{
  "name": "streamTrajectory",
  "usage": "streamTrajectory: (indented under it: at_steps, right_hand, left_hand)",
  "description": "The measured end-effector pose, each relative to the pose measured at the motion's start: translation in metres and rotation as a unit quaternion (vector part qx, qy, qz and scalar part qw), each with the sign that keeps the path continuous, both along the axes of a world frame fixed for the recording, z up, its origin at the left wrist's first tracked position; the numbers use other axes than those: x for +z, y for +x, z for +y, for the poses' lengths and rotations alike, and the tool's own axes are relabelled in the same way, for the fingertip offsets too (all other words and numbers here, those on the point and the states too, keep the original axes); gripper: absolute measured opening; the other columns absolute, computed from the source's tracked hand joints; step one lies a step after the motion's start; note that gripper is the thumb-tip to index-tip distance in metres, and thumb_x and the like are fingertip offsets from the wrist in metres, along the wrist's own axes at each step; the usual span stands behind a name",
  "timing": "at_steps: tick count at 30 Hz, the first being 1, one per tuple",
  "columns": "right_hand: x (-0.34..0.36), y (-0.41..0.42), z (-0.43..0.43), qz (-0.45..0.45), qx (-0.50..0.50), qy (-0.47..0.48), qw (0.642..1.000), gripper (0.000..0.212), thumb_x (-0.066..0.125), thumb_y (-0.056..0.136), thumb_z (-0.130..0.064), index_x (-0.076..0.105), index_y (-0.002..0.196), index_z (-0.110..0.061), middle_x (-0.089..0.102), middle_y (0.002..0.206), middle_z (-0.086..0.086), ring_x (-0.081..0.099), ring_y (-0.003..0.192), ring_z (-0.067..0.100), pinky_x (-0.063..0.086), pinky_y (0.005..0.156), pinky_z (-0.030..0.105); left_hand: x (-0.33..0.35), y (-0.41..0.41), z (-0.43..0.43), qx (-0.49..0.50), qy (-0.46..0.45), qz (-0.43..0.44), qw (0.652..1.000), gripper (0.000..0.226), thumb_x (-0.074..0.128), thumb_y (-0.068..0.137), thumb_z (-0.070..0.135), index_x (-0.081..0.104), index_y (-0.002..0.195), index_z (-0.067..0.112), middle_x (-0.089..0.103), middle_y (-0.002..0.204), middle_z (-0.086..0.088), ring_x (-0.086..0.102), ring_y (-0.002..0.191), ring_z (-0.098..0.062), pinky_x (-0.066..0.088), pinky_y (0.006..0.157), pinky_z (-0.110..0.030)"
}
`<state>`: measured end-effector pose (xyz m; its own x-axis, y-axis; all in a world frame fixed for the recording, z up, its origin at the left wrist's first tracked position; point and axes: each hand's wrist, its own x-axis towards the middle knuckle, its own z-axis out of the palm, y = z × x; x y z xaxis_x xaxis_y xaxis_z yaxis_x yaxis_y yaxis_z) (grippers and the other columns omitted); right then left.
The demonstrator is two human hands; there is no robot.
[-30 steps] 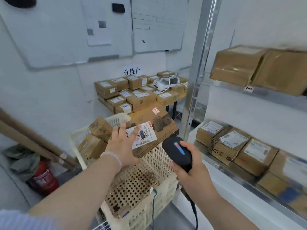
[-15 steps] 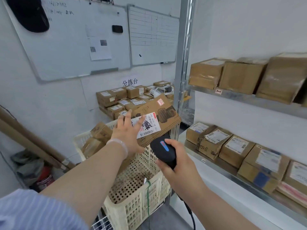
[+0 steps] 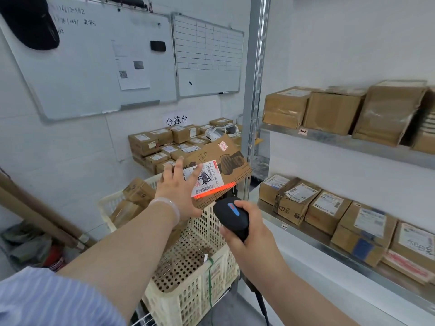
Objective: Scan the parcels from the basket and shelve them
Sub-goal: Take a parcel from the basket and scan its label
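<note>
My left hand [image 3: 179, 189] holds a flat brown cardboard parcel [image 3: 223, 158] tilted above the cream plastic basket [image 3: 200, 290], fingers spread over its white shipping label [image 3: 207, 178]. Just below the parcel, my right hand [image 3: 247, 234] grips a black handheld scanner [image 3: 231, 216] with a blue-red button. The scanner points up at the label, and a red scan line [image 3: 217, 190] glows across the barcode. Two brown parcels [image 3: 138, 190] lie in the basket's far left corner.
A metal shelf unit [image 3: 348, 140] at right carries rows of cardboard boxes on two levels, with its upright post [image 3: 253, 95] behind the parcel. A sorting table stacked with boxes [image 3: 164, 142] stands at the back wall under whiteboards. The scanner cable [image 3: 262, 307] hangs down.
The view has swung up and right toward the shelves. The parcel rose higher over the basket, the scanner came closer beneath it, and a red scan line now lights the label.
</note>
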<state>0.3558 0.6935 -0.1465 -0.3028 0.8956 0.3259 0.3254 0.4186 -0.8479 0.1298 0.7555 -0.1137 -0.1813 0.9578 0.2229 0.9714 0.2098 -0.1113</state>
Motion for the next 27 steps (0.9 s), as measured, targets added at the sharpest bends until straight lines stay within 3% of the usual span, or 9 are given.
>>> streamTrajectory:
  at_steps: [8,15,19,27]
  right_hand:
    - [0.003,-0.008,-0.011,0.010,0.000,0.001,1.000,0.047,0.067,0.084,-0.043,0.037,0.113,-0.065,0.059,0.106,-0.028,0.059,0.093,-0.004,0.043,0.069,0.006]
    - [0.007,-0.014,-0.019,0.002,-0.005,0.001,1.000,0.049,0.068,0.086,-0.046,0.034,0.115,-0.065,0.058,0.114,-0.019,0.059,0.097,-0.002,0.043,0.070,0.008]
    - [0.005,-0.017,-0.024,0.001,-0.017,0.010,1.000,0.050,0.069,0.087,-0.044,0.034,0.119,-0.063,0.056,0.117,-0.023,0.058,0.097,-0.004,0.044,0.072,0.007]
    - [-0.008,0.000,-0.026,0.119,-0.141,0.013,0.983,0.066,0.078,0.086,-0.024,0.039,0.114,-0.069,0.056,0.110,-0.038,0.061,0.096,-0.004,0.047,0.071,0.008]
  left_hand:
    - [-0.002,-0.004,-0.002,-0.009,0.008,0.016,1.000,0.129,0.068,0.063,0.076,-0.019,0.151,0.042,-0.023,0.159,-0.010,-0.007,0.147,-0.044,0.021,0.116,-0.058]
    - [-0.003,-0.011,-0.004,-0.019,0.006,0.007,1.000,0.131,0.068,0.060,0.079,-0.020,0.151,0.043,-0.024,0.158,-0.010,-0.006,0.147,-0.043,0.022,0.115,-0.057]
    - [-0.004,-0.016,-0.005,-0.024,0.011,0.005,1.000,0.132,0.067,0.059,0.080,-0.020,0.151,0.043,-0.022,0.158,-0.010,-0.006,0.146,-0.043,0.022,0.116,-0.057]
    - [-0.011,0.016,0.000,-0.074,0.000,-0.085,0.994,0.133,0.069,0.056,0.079,-0.022,0.148,0.047,-0.022,0.158,-0.004,-0.008,0.146,-0.043,0.023,0.116,-0.058]
